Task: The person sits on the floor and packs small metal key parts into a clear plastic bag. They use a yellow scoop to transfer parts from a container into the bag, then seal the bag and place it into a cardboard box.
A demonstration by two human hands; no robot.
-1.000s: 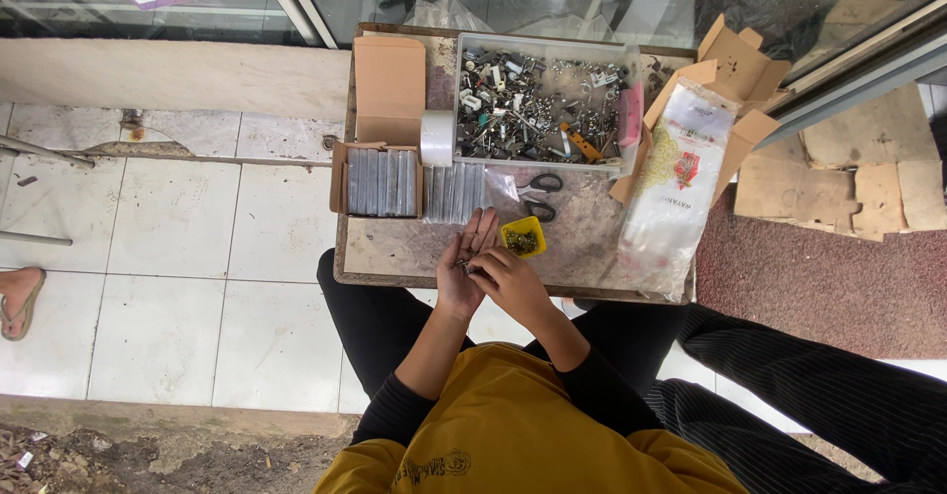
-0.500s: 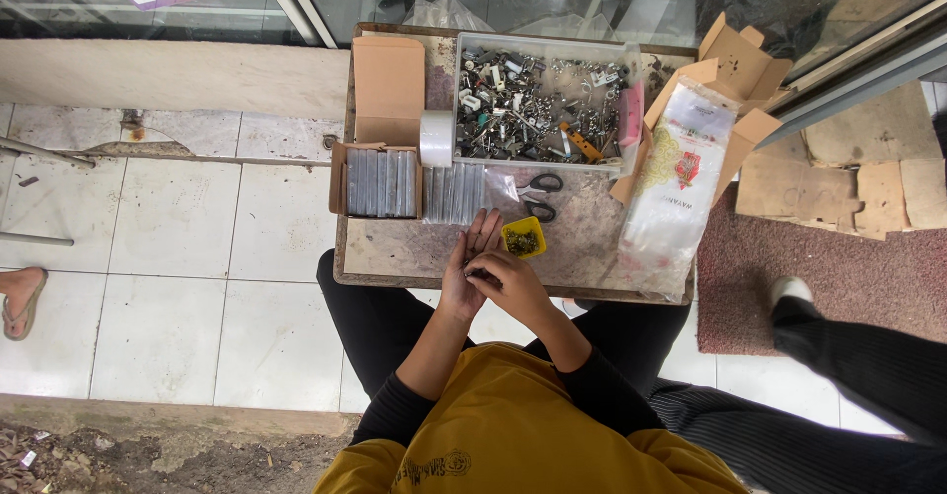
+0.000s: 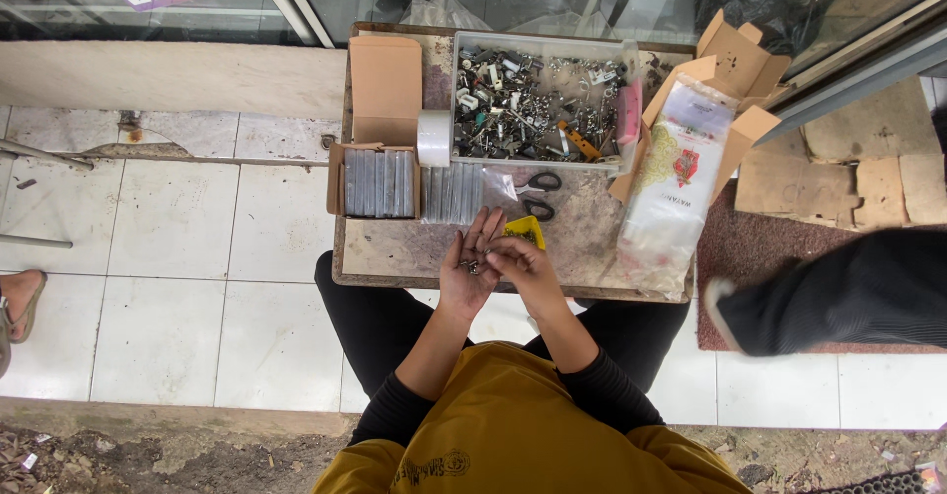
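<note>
Sitting at a low worn table (image 3: 395, 252), a person in a mustard-yellow top bends over its near edge with both hands brought together; the left hand (image 3: 468, 275) lies palm up with the fingers spread and loose, cradling a little heap of small metal parts (image 3: 473, 266) in the hollow of the palm; the right hand (image 3: 521, 262) comes in from the side with its fingertips pinched over that heap, though whether it has a piece between them is too small to tell. Just beyond the hands, touching the right one in the view, sits a small yellow packet (image 3: 525, 228); past it lie black-handled scissors (image 3: 538, 193) on the tabletop. To the left of these stands an open cardboard box (image 3: 380, 180) packed with upright clear sleeves, its lid flap standing up behind; a second row of clear sleeves (image 3: 452, 194) lies beside it, and a roll of white tape (image 3: 434, 138) sits above that row. At the far side a clear plastic tray (image 3: 538, 109) holds a jumble of metal hardware; to its right are folded cardboard boxes (image 3: 735, 60) and a long clear plastic bag (image 3: 676, 183) with printed paper inside. At the right edge another person's dark trouser leg (image 3: 838, 292) crosses above the tiled floor (image 3: 168, 287).
</note>
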